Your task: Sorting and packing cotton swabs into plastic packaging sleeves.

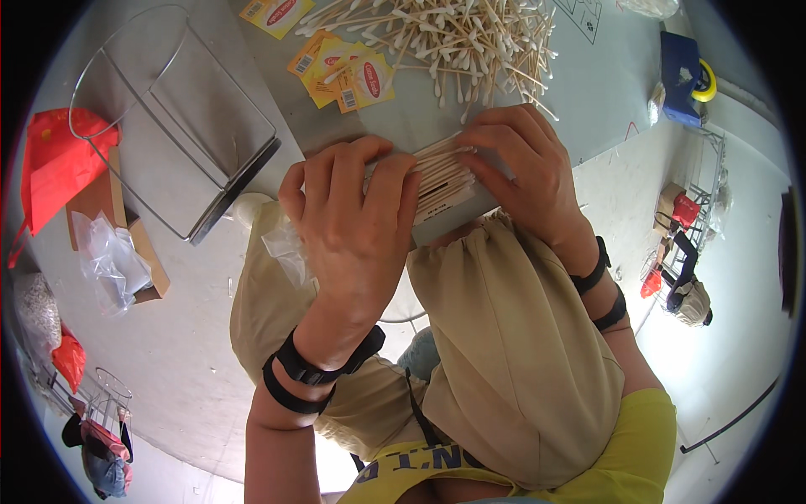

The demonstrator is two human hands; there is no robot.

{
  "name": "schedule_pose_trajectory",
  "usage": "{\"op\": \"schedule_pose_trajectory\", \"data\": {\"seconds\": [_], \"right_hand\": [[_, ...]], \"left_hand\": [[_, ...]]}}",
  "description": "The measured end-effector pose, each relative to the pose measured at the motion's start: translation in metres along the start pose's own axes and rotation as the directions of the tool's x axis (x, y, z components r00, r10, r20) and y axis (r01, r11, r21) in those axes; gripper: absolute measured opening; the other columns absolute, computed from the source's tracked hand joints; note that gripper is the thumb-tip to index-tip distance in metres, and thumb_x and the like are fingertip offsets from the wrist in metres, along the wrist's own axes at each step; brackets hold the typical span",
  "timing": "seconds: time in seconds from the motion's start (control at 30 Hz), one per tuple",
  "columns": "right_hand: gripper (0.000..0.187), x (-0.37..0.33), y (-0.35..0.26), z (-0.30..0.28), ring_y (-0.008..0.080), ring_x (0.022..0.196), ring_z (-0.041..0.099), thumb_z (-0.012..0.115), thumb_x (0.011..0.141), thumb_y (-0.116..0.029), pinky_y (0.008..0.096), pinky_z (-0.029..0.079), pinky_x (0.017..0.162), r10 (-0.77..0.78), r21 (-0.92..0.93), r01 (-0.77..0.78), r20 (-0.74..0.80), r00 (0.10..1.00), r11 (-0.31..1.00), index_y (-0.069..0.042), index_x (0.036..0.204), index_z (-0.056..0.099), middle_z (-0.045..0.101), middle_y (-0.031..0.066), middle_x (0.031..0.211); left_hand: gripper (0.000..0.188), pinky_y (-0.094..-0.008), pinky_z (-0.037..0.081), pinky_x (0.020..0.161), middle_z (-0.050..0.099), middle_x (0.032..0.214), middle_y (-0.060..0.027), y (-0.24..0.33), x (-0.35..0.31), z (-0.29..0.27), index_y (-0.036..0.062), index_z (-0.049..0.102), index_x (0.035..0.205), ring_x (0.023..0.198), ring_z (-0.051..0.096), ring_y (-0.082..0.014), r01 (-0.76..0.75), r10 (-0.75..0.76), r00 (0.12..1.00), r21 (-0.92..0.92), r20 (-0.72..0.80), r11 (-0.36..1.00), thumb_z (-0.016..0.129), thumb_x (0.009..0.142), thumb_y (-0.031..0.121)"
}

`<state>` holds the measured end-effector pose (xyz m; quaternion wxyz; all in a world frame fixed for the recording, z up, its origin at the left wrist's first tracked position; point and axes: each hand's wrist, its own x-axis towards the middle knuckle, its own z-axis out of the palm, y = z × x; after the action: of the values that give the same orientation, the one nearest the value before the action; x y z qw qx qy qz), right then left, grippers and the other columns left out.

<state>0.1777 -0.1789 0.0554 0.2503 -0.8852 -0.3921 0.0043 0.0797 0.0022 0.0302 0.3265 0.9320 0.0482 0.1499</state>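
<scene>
A flat bundle of cotton swabs (438, 181) lies side by side between my hands at the table's near edge. My left hand (348, 197) is closed on its left end, thumb and fingers bent round it. At the right end, my right hand (525, 172) grips the swab tips with bent fingers and thumb. Clear wrap seems to lie about the bundle's near side, though the fingers hide much of it. Just beyond is a large loose pile of cotton swabs (478, 42). Several yellow printed cards (368, 80) lie left of the pile.
A wire frame stand (155, 105) rises at the left. Near it are a red bag (63, 164) and a cardboard box (149, 252) with clear plastic bags (113, 256). More clear plastic (290, 254) shows below my left hand. A blue object (680, 80) stands beyond the table's right edge.
</scene>
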Motion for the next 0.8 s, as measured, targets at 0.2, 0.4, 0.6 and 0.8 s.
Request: {"op": "schedule_pose_trajectory", "data": {"seconds": [0.2,0.4,0.6,0.8], "right_hand": [[0.016,0.0014,0.0006,0.0012,0.0242,0.081,0.062,0.075,0.077,-0.003,0.0349,0.051,0.07,-0.001,0.002,0.001,-0.038,0.999,1.0,-0.008,0.091,0.068,0.064,0.0033,0.091],[0.015,0.0021,0.0006,0.0022,0.0245,0.08,0.062,0.074,0.078,-0.003,0.0352,0.051,0.07,0.007,0.011,-0.007,-0.034,0.999,1.0,-0.008,0.091,0.068,0.064,0.0038,0.09],[0.015,0.0022,0.001,0.003,0.0245,0.079,0.062,0.074,0.078,-0.003,0.0353,0.051,0.07,0.003,-0.009,-0.003,-0.045,0.999,1.0,-0.008,0.091,0.067,0.064,0.0038,0.089],[0.017,0.0027,0.0031,0.005,0.0245,0.079,0.062,0.074,0.078,-0.003,0.0354,0.051,0.07,0.001,-0.001,-0.001,-0.046,0.999,1.0,-0.009,0.092,0.068,0.063,0.0038,0.087]], "left_hand": [[0.018,-0.0404,0.036,0.094,0.061,0.102,0.0009,0.0021,0.0012,-0.0008,0.0153,0.066,0.093,0.098,0.058,-0.0213,-0.004,0.004,1.0,-0.001,-0.018,1.0,0.076,0.078,0.012],[0.016,-0.0399,0.037,0.092,0.061,0.1,0.0011,0.002,0.0028,-0.0016,0.015,0.066,0.093,0.096,0.058,-0.0212,-0.013,0.013,1.0,0.012,-0.026,1.0,0.075,0.08,0.012],[0.017,-0.0399,0.037,0.092,0.061,0.099,0.0008,0.0013,0.0024,0.0004,0.0147,0.066,0.094,0.096,0.058,-0.0216,-0.008,0.008,1.0,-0.006,-0.027,1.0,0.075,0.08,0.011],[0.019,-0.0399,0.037,0.092,0.062,0.1,0.0007,0.0009,0.0023,-0.0014,0.0145,0.066,0.095,0.096,0.058,-0.0218,-0.02,0.02,0.999,0.003,-0.032,1.0,0.075,0.079,0.011]]}}
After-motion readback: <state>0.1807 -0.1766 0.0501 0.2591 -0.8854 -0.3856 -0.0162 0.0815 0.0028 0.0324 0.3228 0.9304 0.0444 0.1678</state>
